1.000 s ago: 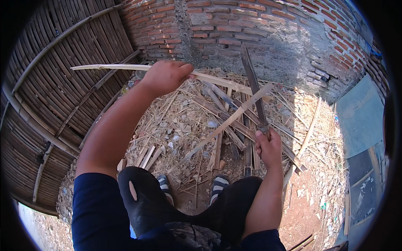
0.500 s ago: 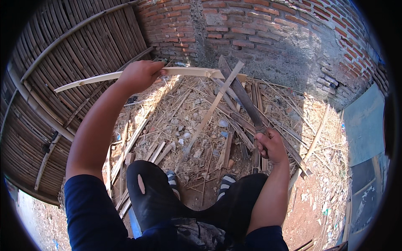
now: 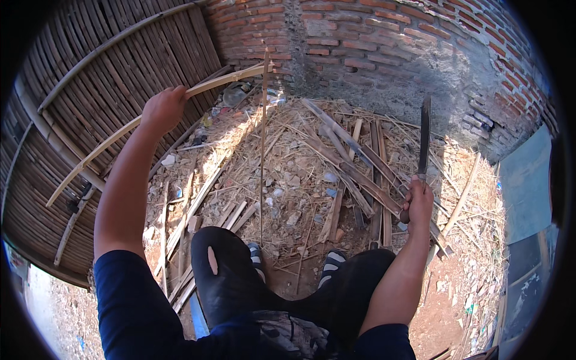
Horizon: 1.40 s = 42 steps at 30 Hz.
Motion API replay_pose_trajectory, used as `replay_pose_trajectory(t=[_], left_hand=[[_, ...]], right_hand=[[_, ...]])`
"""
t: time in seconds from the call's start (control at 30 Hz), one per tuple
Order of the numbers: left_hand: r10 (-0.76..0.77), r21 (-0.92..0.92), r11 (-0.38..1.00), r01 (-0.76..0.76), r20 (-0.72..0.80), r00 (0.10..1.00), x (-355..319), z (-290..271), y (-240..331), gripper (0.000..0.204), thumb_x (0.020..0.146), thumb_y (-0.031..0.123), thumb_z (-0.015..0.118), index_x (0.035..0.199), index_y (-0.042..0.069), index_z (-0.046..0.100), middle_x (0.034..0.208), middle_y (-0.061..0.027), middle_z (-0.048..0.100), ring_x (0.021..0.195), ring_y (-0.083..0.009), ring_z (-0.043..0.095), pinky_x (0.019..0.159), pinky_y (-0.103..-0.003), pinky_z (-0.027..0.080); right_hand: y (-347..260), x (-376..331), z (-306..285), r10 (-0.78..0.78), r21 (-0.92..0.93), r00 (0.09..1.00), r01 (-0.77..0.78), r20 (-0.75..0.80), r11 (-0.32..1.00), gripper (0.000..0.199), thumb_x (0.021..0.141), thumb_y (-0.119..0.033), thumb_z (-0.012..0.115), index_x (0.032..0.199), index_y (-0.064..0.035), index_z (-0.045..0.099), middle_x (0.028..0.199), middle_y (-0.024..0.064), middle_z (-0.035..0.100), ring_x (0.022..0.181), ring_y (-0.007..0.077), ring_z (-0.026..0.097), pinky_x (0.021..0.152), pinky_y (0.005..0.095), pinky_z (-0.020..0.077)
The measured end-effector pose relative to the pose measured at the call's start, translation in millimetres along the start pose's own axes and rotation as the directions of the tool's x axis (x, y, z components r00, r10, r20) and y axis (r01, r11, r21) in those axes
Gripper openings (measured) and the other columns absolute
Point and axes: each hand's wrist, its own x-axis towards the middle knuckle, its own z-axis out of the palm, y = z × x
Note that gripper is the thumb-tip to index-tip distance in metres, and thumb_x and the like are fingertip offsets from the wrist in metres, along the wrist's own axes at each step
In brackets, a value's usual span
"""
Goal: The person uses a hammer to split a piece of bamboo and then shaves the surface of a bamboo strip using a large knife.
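Note:
My left hand (image 3: 163,110) is closed around a long, pale, bowed bamboo strip (image 3: 225,79), held out at the left and slanting up toward the brick wall. A narrow strip (image 3: 263,150) stands nearly upright at its far end, reaching down toward the ground; whether the two are joined I cannot tell. My right hand (image 3: 418,201) grips a machete (image 3: 425,135) by its handle, the dark blade pointing upward at the right, apart from the bamboo.
Split bamboo pieces (image 3: 360,174) lie heaped on shavings and rubble before me. A brick wall (image 3: 372,42) closes off the far side. To the left leans a slatted bamboo panel (image 3: 120,66); to the right stands a blue-grey sheet (image 3: 527,186). A flat blue piece (image 3: 199,318) lies beside my left leg.
The bamboo strip has swung left, its far end rising. The narrow strip has turned from slanting to nearly upright. My right hand has moved right with the machete, whose blade no longer crosses the strips.

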Motion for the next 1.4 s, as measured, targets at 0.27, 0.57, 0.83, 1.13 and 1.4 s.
replay_pose_trajectory(t=[0.27,0.57,0.83,1.13,1.4], left_hand=[[-0.009,-0.156,0.988,0.009,0.002,1.0,-57.2,-22.7,20.7,0.036,0.1,0.035,0.054,0.127,0.011,0.055,0.107,-0.0163,0.061,0.101,-0.0396,0.064,0.086,-0.05,0.051],[-0.002,-0.362,0.931,0.046,0.121,0.993,-100.8,-55.3,23.0,0.047,0.101,0.039,0.054,0.128,0.0,0.05,0.101,-0.024,0.067,0.095,-0.0411,0.067,0.084,-0.049,0.051],[-0.077,-0.438,0.885,0.156,0.195,0.978,-129.0,-82.4,0.8,0.049,0.102,0.042,0.052,0.123,-0.003,0.051,0.095,-0.0249,0.066,0.093,-0.0399,0.066,0.082,-0.049,0.05],[-0.036,-0.171,0.984,0.056,0.119,0.992,-147.2,-101.7,-26.5,0.046,0.1,0.038,0.056,0.125,0.0,0.05,0.093,-0.0232,0.066,0.089,-0.0408,0.066,0.08,-0.049,0.051],[-0.034,-0.212,0.975,0.067,0.152,0.988,-153.7,-105.7,-3.1,0.047,0.1,0.039,0.056,0.124,0.0,0.049,0.091,-0.0229,0.066,0.088,-0.041,0.066,0.078,-0.05,0.05]], right_hand=[[16.4,-16.7,34.1,-0.413,-0.105,0.896,0.431,0.162,0.896,0.033,0.1,-0.035,0.061,0.103,-0.0026,0.056,0.074,0.0023,0.054,0.061,0.009,0.05,0.056,0.0254,0.0427],[-17.8,-113.2,139.1,-0.545,0.052,0.691,0.596,0.475,0.802,0.039,0.102,-0.033,0.056,0.12,0.0017,0.053,0.079,0.0068,0.061,0.072,0.0161,0.058,0.068,0.0329,0.0478],[-9.0,-165.0,184.7,-0.168,0.156,0.377,0.061,0.911,0.986,0.033,0.102,-0.033,0.057,0.11,-0.0003,0.057,0.072,0.002,0.057,0.056,0.0098,0.052,0.053,0.0261,0.0416],[1.4,-149.1,173.5,0.16,-0.087,0.125,-0.45,0.979,0.889,0.027,0.096,-0.025,0.067,0.108,-0.0039,0.055,0.073,-0.0008,0.052,0.047,0.0051,0.044,0.045,0.0229,0.0367],[-8.1,-128.2,162.1,0.015,-0.05,0.352,0.091,0.936,0.995,0.025,0.097,-0.026,0.064,0.105,-0.0035,0.058,0.07,0.0019,0.058,0.05,0.0117,0.056,0.049,0.0311,0.0448]])
